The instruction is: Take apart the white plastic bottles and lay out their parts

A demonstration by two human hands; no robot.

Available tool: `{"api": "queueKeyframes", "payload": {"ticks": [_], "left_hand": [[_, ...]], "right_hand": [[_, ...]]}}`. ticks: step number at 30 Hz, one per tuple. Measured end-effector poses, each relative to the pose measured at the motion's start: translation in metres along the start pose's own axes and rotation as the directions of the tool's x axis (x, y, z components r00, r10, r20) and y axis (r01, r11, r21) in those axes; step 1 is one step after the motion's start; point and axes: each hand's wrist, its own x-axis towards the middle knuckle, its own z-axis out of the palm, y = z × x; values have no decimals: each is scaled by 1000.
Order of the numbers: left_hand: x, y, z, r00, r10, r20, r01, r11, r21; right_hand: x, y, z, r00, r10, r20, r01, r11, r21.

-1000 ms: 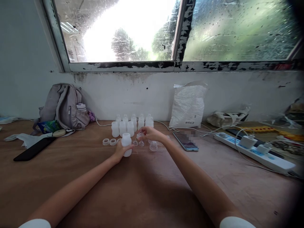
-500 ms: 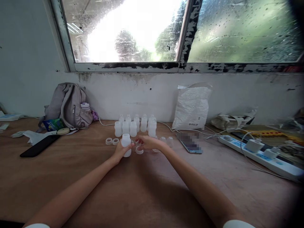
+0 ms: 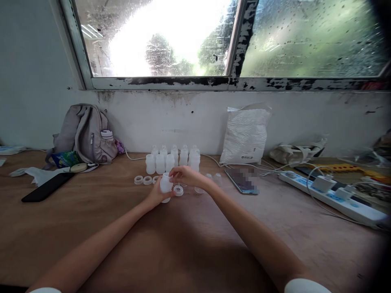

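Note:
My left hand (image 3: 155,196) is wrapped round a frosted white baby bottle (image 3: 165,185), which stands open-topped and slightly tilted. At the bottle's mouth my right hand (image 3: 187,176) has its fingertips pinched together; whatever they hold is too small to make out. Just right of the bottle lies a white ring cap (image 3: 178,191) on the table. More screw rings (image 3: 138,180) lie in a row to the left, one partly behind my left hand. Several similar bottles (image 3: 160,164) stand in rows behind, the rear ones topped with clear covers.
Clear domed covers (image 3: 217,179) sit right of my right hand, near a phone (image 3: 242,181). A power strip (image 3: 332,199) with chargers and cables lies further right. A white plastic bag (image 3: 246,136) leans on the wall. At left are a backpack (image 3: 87,134) and a black flat object (image 3: 48,187).
My right hand has moved from the rings on the table leftward and up to the bottle's mouth. The bottle in my left hand has shifted slightly right. The view has tilted a little.

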Motion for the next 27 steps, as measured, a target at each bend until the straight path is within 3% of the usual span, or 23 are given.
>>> {"api": "queueKeyframes", "payload": {"ticks": [4,7,11,14,17,19,27], "left_hand": [[-2,4,2,999,29,-45,-26,998,56],[-1,1,1,995,66,-81,-62,997,42],[3,-8,-1,998,6,-70,-1,998,63],[2,-9,-1,998,53,26,-58,958,280],[-4,-2,2,968,157,193,-234,839,491],[-7,2,4,952,191,240,-296,775,559],[-8,-2,5,951,175,255,-302,707,639]], "right_hand": [[2,-2,2,1000,-4,-29,4,1000,-21],[2,-1,-9,983,6,-181,-13,999,-41],[1,9,-34,888,42,-459,-109,987,-122],[7,24,-42,820,87,-566,-277,925,-259],[20,43,-36,828,127,-546,-377,847,-374],[30,55,-28,843,148,-517,-389,831,-397],[54,77,-10,855,206,-475,-425,805,-415]]}}
